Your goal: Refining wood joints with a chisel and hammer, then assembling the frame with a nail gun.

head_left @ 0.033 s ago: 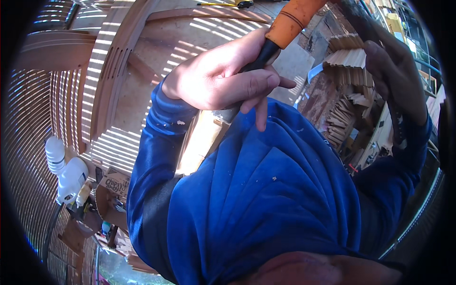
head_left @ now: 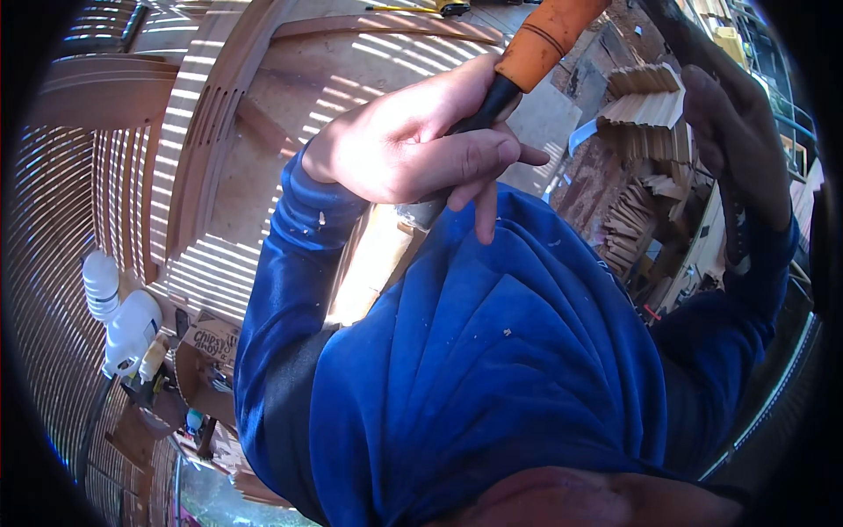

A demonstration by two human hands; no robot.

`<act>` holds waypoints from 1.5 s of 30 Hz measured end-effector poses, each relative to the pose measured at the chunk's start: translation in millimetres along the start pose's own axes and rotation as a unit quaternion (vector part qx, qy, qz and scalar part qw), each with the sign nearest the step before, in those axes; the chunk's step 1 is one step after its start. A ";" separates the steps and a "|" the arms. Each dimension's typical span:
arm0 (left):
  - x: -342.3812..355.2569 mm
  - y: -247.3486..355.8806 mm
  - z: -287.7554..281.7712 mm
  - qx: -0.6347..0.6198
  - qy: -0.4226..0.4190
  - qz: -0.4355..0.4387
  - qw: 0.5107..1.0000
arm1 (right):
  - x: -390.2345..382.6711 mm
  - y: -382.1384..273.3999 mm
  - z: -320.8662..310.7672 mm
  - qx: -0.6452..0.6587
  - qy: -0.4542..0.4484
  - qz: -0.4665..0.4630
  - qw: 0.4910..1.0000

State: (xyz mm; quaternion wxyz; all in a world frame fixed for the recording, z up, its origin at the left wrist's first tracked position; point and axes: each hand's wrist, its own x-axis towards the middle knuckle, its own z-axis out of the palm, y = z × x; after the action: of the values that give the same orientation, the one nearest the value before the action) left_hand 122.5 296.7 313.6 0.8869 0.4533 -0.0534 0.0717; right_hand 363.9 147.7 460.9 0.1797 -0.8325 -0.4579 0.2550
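Observation:
My left hand [head_left: 413, 145] is closed round the black part of an orange-and-black-handled tool [head_left: 544, 44]. The thick orange section slants toward the top edge, and a grey end shows below the palm near my blue shirt. Some of the left fingers hang loose past the handle. On the right, in shadow, my right hand [head_left: 733, 132] is closed on a long dark tool [head_left: 672, 31]. It runs from the top edge past the palm and ends in a darker length along the wrist; its kind is unclear. The two hands are apart.
Stacked cut wood pieces [head_left: 650, 105] lie between my hands, with more small wood pieces [head_left: 628, 228] below. Curved wooden parts [head_left: 198, 132] stand on the left over a slat-shadowed surface. White plastic jugs [head_left: 132, 321] and a cardboard box [head_left: 211, 338] sit at lower left.
My right hand and its dark tool have shifted slightly to the right. The left hand and its tool have moved only a touch the same way.

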 end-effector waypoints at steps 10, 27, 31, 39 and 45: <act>-1.8 -2.3 1.4 -0.003 -0.023 0.037 0.999 | -15.5 16.4 7.6 0.220 -0.056 0.069 0.972; -55.2 20.0 -3.6 0.087 0.123 -0.007 0.989 | -20.8 173.9 115.6 0.333 0.065 0.185 0.922; -56.6 15.1 12.7 0.085 0.143 -0.088 0.982 | 8.1 176.6 127.6 0.323 0.025 0.140 0.936; -41.9 24.2 43.2 0.278 0.342 -0.160 0.883 | 117.8 200.4 141.4 0.206 -0.095 0.004 0.974; -53.9 49.1 63.3 0.328 0.469 -0.221 0.790 | 208.3 216.8 177.4 0.303 -0.100 -0.238 0.918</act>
State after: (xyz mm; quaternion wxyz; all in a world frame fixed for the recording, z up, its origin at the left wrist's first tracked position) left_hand 58.9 269.5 381.0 0.5925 0.6275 0.4969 0.0908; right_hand 498.8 225.3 148.3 0.4314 -0.5752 -0.5588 0.4133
